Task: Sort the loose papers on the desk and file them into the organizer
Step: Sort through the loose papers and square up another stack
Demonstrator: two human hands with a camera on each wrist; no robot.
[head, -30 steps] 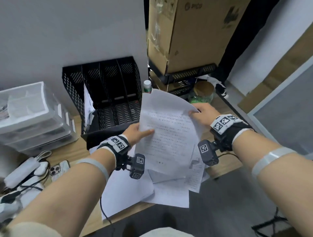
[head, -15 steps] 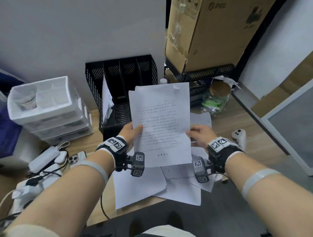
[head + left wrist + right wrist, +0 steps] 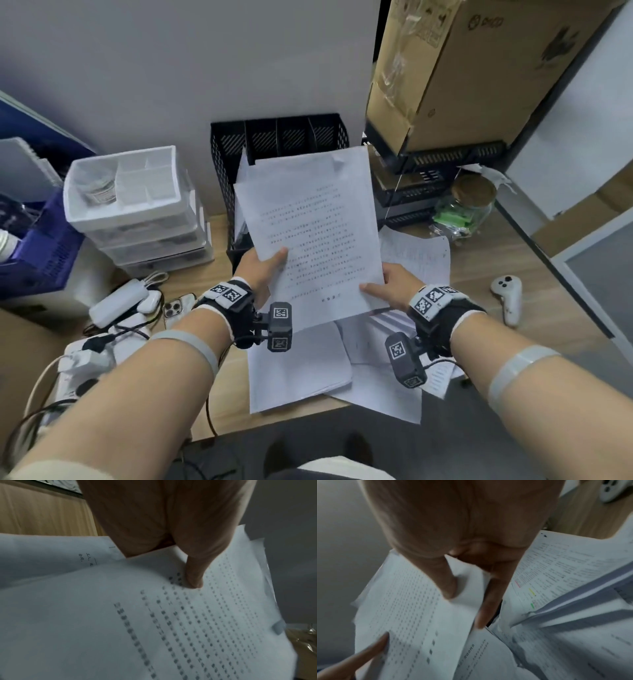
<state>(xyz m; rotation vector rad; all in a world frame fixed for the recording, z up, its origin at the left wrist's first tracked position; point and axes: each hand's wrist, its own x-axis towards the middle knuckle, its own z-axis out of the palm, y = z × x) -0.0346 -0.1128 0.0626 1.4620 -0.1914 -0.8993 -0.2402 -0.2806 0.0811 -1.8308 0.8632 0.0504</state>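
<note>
I hold a few printed sheets point(image 3: 308, 222) upright above the desk, in front of the black mesh organizer point(image 3: 226, 164). My left hand point(image 3: 265, 265) pinches their left edge, thumb on the text point(image 3: 193, 577). My right hand point(image 3: 383, 286) pinches the lower right corner, thumb on top and fingers behind point(image 3: 448, 585). More loose papers point(image 3: 298, 363) lie spread on the desk under my hands; one with coloured marks point(image 3: 556, 574) shows in the right wrist view. One sheet point(image 3: 244, 164) stands in the organizer's left slot.
White plastic drawers point(image 3: 137, 212) stand left of the organizer. A cardboard box point(image 3: 479, 68) on black trays sits at the back right, with a glass jar point(image 3: 469, 209) below it. A white controller point(image 3: 507, 301) lies right; a phone point(image 3: 178, 305), chargers and cables lie left.
The sheets have swung from tilted right to upright and squared. My right hand slid from their upper right edge down to the lower right corner. The head view shifted left.
</note>
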